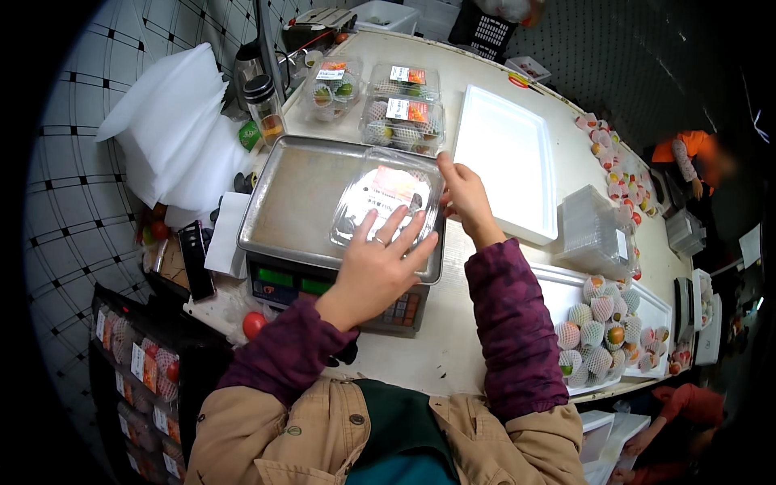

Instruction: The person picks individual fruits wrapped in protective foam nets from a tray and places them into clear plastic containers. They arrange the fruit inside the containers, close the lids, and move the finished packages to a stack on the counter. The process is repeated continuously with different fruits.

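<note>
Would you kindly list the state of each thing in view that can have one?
Clear clamshell box: closed, labelled, lying on the scale.
Scale: switched on, green display lit.
Left hand: flat on the box lid.
Right hand: fingertips at the box edge.
White foam tray: empty.
Three packed boxes: closed, labelled.
</note>
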`<state>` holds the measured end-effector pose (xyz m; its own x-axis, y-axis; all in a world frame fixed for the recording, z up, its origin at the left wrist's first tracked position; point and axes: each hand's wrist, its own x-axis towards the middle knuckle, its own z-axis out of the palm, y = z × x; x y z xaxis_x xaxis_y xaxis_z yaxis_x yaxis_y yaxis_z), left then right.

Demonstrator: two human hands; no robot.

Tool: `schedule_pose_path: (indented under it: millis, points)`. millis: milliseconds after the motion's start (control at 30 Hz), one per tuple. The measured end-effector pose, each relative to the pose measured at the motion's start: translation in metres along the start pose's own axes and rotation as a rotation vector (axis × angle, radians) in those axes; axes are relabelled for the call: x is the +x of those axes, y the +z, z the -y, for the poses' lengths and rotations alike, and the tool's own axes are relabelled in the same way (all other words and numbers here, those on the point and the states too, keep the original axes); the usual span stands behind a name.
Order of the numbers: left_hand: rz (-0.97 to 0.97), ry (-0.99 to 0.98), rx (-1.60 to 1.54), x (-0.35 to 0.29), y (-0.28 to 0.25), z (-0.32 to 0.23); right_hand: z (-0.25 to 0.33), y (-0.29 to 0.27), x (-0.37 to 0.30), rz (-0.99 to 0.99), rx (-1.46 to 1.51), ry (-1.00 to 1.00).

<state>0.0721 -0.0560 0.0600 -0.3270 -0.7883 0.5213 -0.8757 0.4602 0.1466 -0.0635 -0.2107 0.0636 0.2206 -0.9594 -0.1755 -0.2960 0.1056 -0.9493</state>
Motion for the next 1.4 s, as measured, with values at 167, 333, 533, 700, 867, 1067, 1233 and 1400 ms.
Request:
schedule_pose_path:
  millis: [167, 333, 533, 700, 867, 1067, 1233, 1400]
  points:
    - [-0.156, 0.026, 0.084, -0.007, 0.017, -0.002, -0.018, 0.005, 0.014, 0.074, -0.016, -0.054]
    - [-0.157, -0.002, -0.033, -0.018, 0.007, 0.005, -0.02, -0.003, 0.008, 0.092, -0.025, -0.142]
    - [-0.233, -0.567, -0.433, -0.057, -0.007, 0.043, -0.011, -0.013, -0.044, 0.174, 0.241, 0.122]
    - [-0.43, -0.957, -1.592, -0.048, -0.019, 0.047, -0.01, -0.001, -0.07, 0.179, 0.375, 0.142]
    - [-0.15, -0.89, -1.726, -0.022, -0.027, 0.045, -0.002, -0.018, -0.085, 0.199, 0.597, 0.046]
    - [-0.242, -1.068, -1.76, 0.07, -0.012, 0.089, 0.022, -0.041, -0.09, 0.013, 0.561, -0.155]
    - [-0.413, -1.012, -1.654, 0.17, 0.03, 0.177, -0.017, -0.101, -0.133, 0.074, 0.489, -0.151]
    - [-0.401, -0.939, -1.28, 0.227, 0.075, 0.243, -0.067, -0.168, -0.173, -0.314, 0.35, -0.011]
